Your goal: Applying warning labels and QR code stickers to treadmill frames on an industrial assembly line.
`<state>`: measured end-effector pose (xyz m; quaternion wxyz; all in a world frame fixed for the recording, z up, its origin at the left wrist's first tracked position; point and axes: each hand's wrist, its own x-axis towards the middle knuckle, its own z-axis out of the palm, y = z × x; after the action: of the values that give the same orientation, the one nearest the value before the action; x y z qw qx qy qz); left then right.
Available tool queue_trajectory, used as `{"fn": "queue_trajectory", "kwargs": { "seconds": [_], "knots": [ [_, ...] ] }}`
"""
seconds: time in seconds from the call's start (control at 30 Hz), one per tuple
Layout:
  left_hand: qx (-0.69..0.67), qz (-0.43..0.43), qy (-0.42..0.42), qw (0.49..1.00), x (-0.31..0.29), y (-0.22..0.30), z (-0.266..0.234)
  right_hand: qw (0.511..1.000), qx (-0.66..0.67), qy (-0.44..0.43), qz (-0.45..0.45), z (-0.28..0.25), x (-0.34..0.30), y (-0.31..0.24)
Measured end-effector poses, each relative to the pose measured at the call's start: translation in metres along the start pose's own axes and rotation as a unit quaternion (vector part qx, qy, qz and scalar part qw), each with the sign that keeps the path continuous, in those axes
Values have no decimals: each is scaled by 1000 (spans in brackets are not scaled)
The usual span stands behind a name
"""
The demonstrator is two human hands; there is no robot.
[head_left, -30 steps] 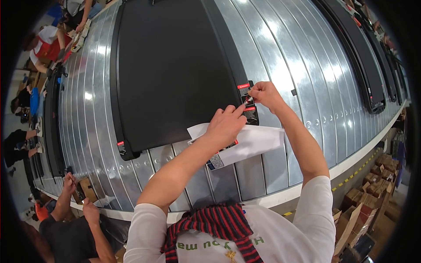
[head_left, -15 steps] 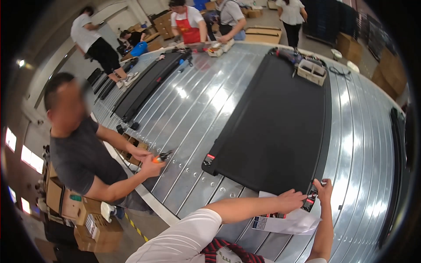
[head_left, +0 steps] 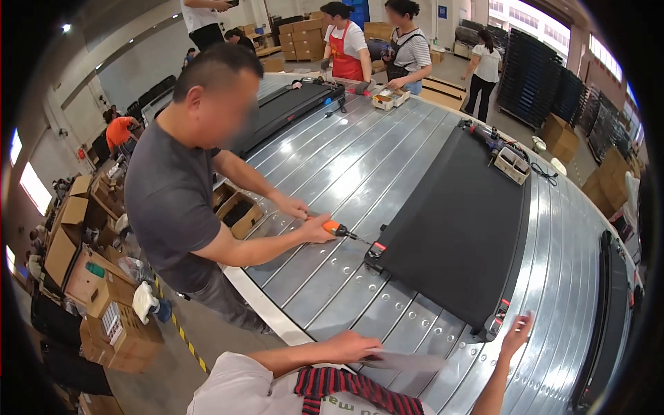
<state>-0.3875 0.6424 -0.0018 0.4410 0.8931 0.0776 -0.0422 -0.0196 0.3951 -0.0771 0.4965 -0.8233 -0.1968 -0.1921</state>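
A pale sheet [head_left: 408, 361], smeared by motion, is held at its left end by my left hand [head_left: 353, 347] close in front of me. My right hand [head_left: 517, 335] is raised with fingers apart, holding nothing, just right of the near right corner of a flat black cover panel [head_left: 460, 228]. That corner carries a red-and-black label [head_left: 499, 315]. Across at the panel's near left corner, another red label [head_left: 378, 246] shows. A co-worker [head_left: 200, 166] on my left holds an orange-and-black power screwdriver [head_left: 335, 227] with its long bit reaching that corner.
The ribbed metal table [head_left: 325, 297] fills the middle. A parts tray [head_left: 512, 166] and tools lie at the panel's far end. Another black cover [head_left: 287, 114] lies far left, one more [head_left: 600, 318] at right. People stand beyond; cardboard boxes [head_left: 121, 335] stand left.
My left hand has drawn the sheet left, away from the panel's corner. My right hand has left the label and opened. The co-worker has extended the screwdriver to the panel; the view has shifted.
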Motion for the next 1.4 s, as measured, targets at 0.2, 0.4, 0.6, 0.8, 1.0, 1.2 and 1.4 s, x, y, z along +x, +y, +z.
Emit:
{"fn": "queue_trajectory", "kwargs": {
  "seconds": [0.2, 0.4, 0.6, 0.8, 1.0, 1.2, 1.4],
  "knots": [
    [-77, 55, 57, 994, -48, -33, -39, 704, 588, 116, 381, -37, 7, 25],
    [-104, 163, 95, 977, -75, -97, -63, 617, 668, 52, 413, 37, -94, -14],
    [-129, 144, -6, 981, -80, -126, -91, 645, 538, 104, 532, 81, -155, -89],
    [-169, 244, -19, 955, -58, -147, -81, 715, 422, 143, 538, 55, -186, -65],
    [-157, 262, -20, 952, -56, -154, -79, 703, 365, 130, 597, 76, -225, -72],
    [-157, 252, -29, 954, -61, -158, -81, 701, 357, 55, 615, 89, -243, -79],
    [-197, 229, -105, 947, -85, -162, -80, 889, 113, -5, 445, 128, -209, -164]
  ]
}}
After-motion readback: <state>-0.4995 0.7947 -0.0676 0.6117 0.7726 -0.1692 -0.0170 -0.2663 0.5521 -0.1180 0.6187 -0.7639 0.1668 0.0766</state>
